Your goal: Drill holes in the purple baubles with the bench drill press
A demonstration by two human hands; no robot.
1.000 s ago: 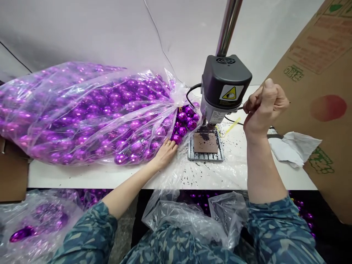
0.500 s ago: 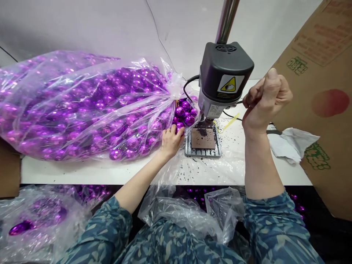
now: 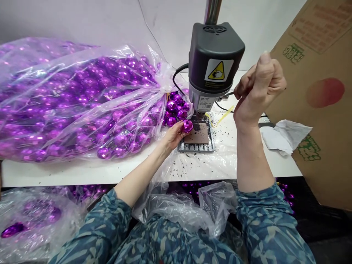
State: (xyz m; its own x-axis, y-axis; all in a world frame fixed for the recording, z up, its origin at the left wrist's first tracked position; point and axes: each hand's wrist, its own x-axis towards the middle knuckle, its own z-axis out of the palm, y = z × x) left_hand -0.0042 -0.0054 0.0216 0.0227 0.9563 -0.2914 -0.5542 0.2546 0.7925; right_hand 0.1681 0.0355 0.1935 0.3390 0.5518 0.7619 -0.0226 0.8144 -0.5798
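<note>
My left hand (image 3: 175, 134) pinches one shiny purple ball (image 3: 187, 125) at its fingertips, just left of the brown pad on the drill press base plate (image 3: 196, 147). Behind it lies a big clear plastic bag (image 3: 77, 102) stuffed with purple balls, several spilling from its open mouth (image 3: 176, 108). My right hand (image 3: 258, 90) is closed in a fist round the thin feed lever on the right side of the grey drill press head (image 3: 216, 62), thumb up.
Dark shavings speckle the white table (image 3: 82, 172) around the base plate. A crumpled white paper (image 3: 284, 135) lies at right against a large cardboard box (image 3: 319, 91). Clear bags with purple balls hang below the table edge (image 3: 30, 220) and on my lap (image 3: 187, 209).
My left hand took a purple ball from the bag's mouth and carried it right, up to the base plate. My right hand stayed on the lever.
</note>
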